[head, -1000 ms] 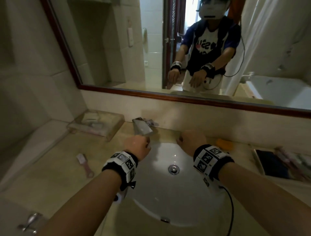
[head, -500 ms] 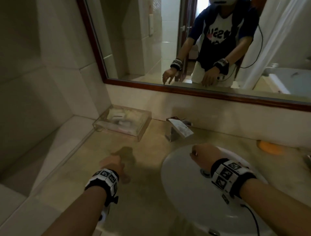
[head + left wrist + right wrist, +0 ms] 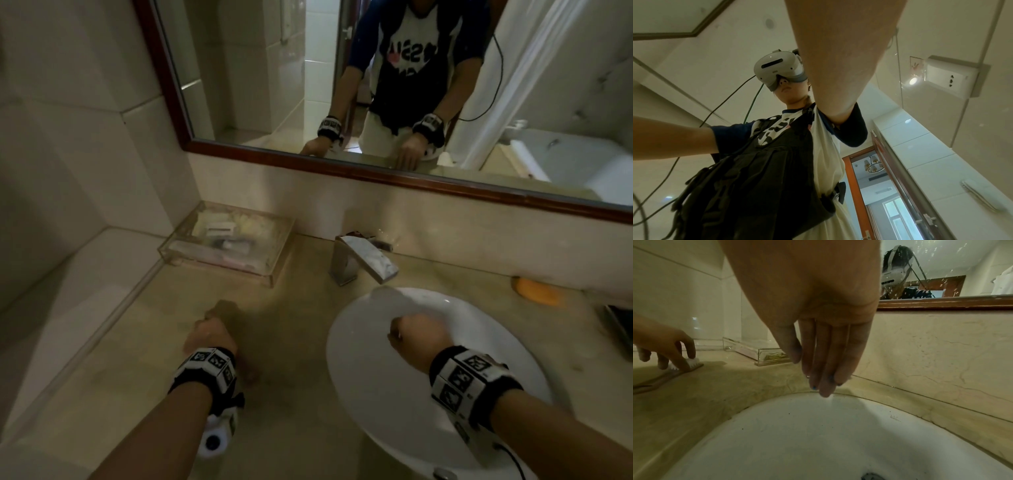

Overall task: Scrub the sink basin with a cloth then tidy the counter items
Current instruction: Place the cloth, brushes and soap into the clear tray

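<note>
Two left fingers on the white-headed brush

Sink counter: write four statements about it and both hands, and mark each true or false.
1. The right hand holds a cloth. False: it holds nothing, and its fingers hang straight above the sink.
2. The left hand pinches the brush lying on the counter. True.
3. The clear tray sits right of the faucet. False: it sits to the left.
4. An orange item lies on the counter beside the sink. True.
</note>
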Demonstrator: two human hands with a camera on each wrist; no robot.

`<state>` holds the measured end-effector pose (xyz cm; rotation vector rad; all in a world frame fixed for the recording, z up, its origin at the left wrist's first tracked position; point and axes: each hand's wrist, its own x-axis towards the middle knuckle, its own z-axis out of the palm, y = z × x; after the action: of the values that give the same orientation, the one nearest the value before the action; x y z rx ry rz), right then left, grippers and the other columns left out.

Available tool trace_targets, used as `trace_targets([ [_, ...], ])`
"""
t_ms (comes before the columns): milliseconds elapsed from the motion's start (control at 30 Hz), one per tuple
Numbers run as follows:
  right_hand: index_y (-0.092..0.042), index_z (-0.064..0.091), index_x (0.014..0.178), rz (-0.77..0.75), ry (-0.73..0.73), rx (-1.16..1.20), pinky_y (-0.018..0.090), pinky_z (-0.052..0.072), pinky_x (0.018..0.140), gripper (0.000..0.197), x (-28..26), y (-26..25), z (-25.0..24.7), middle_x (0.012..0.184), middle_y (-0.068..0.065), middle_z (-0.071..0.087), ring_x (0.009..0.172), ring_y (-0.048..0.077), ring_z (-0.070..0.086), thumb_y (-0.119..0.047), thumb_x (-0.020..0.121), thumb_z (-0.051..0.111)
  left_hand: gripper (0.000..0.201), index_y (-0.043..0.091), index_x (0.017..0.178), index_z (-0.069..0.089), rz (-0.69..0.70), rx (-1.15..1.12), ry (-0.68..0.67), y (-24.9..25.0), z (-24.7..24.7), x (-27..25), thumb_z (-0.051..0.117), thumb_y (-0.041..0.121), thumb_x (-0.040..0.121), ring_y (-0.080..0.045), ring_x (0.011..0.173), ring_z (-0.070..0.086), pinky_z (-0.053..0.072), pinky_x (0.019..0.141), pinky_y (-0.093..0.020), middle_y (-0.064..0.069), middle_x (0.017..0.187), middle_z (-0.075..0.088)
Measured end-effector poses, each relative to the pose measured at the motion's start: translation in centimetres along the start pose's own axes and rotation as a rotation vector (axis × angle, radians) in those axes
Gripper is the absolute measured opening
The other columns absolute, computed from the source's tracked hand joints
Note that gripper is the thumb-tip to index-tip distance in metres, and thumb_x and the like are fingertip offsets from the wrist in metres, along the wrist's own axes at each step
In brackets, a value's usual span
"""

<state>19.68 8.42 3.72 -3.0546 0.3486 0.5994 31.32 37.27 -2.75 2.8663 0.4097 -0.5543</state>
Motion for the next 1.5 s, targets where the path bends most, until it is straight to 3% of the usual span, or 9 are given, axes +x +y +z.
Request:
trace_targets([
  [200,-0.009,0.062,0.107,-0.022,-0.012,0.020,0.032,0.044,0.074,0.031,0.7,-1.1,0.2,0.109,0.010,0.066,0.090,0.024,0.059,-0.025,0.098,0.038,0.028,-0.002,0.110,0.054,0.152,-0.087,0.082,-0.1,0.1,-0.1,0.038,0.017,0.097,-0.035,0.106,0.062,0.051,0.092,-0.041,-0.022,0.116,0.064],
  [367,-0.008,0.064,0.109,-0.057,0.013,0.099,0.033,0.050,0.085,0.031,0.6,-2.1,0.4,0.110,0.011,0.067,0.101,0.027,0.063,-0.022,0.097,0.040,0.034,0.005,0.119,0.045,0.206,-0.127,0.099,1.7,-0.8,-1.2,0.035,0.029,0.098,-0.038,0.107,0.061,0.048,0.089,-0.040,-0.021,0.116,0.062],
  [500,-0.015,0.059,0.118,-0.092,-0.023,0.362,0.031,0.047,0.092,0.029,0.8,-3.3,1.3,0.114,0.007,0.066,0.106,0.024,0.061,-0.028,0.094,0.051,0.043,0.008,0.128,0.044,0.274,-0.265,0.092,3.1,-0.2,-2.1,0.055,0.025,0.090,-0.039,0.104,0.062,0.049,0.087,-0.039,-0.020,0.115,0.062],
  [667,-0.016,0.040,0.137,-0.085,-0.218,0.652,0.032,0.045,0.098,0.059,1.9,-6.3,3.1,0.129,0.006,0.055,0.115,0.023,0.056,-0.037,0.087,0.063,0.050,0.004,0.127,0.049,0.303,-0.343,-0.009,4.4,2.0,-3.0,0.041,0.040,0.093,-0.034,0.111,0.058,0.045,0.096,-0.034,-0.018,0.123,0.060],
  [933,-0.015,0.035,0.141,-0.129,-0.230,0.667,0.030,0.043,0.099,0.059,2.5,-9.0,3.6,0.133,0.009,0.052,0.118,0.026,0.054,-0.031,0.090,0.060,0.041,0.014,0.113,0.058,0.309,-0.484,-0.039,5.6,1.6,-3.6,0.072,0.031,0.078,-0.027,0.098,0.062,0.044,0.081,-0.024,-0.011,0.115,0.058],
  [1200,-0.012,0.041,0.137,-0.074,-0.138,0.750,0.034,0.049,0.097,0.058,1.3,-5.6,1.3,0.127,0.010,0.059,0.114,0.027,0.058,-0.037,0.089,0.061,0.067,0.011,0.130,0.042,0.375,-0.922,-0.261,12.3,0.4,-5.7,0.073,-0.003,0.073,-0.024,0.082,0.058,0.056,0.068,-0.035,-0.016,0.110,0.051],
  [1333,-0.011,0.053,0.126,0.012,-0.038,0.729,0.031,0.050,0.089,0.043,-0.4,-1.3,0.3,0.120,0.012,0.064,0.108,0.027,0.062,-0.029,0.088,0.062,0.043,0.015,0.098,0.050,0.406,-0.989,-0.375,16.5,1.9,-8.9,0.077,-0.001,0.069,-0.031,0.090,0.061,0.056,0.086,-0.052,-0.011,0.096,0.057],
  [1400,-0.011,0.057,0.121,0.072,-0.032,0.665,0.030,0.050,0.084,0.033,-1.4,1.3,0.3,0.118,0.012,0.065,0.106,0.028,0.063,-0.021,0.089,0.060,0.034,0.014,0.088,0.054,0.451,-0.981,-0.423,18.4,3.2,-11.2,0.077,0.000,0.068,-0.031,0.089,0.063,0.057,0.084,-0.052,-0.009,0.087,0.059],
  [1500,-0.010,0.063,0.112,0.152,-0.077,0.628,0.026,0.045,0.072,0.023,-3.2,5.6,0.6,0.107,0.011,0.067,0.096,0.028,0.064,-0.013,0.089,0.058,0.037,0.009,0.100,0.053,0.607,-0.914,-0.420,21.3,5.2,-14.8,0.075,0.000,0.071,-0.026,0.091,0.062,0.059,0.075,-0.035,-0.008,0.094,0.059],
])
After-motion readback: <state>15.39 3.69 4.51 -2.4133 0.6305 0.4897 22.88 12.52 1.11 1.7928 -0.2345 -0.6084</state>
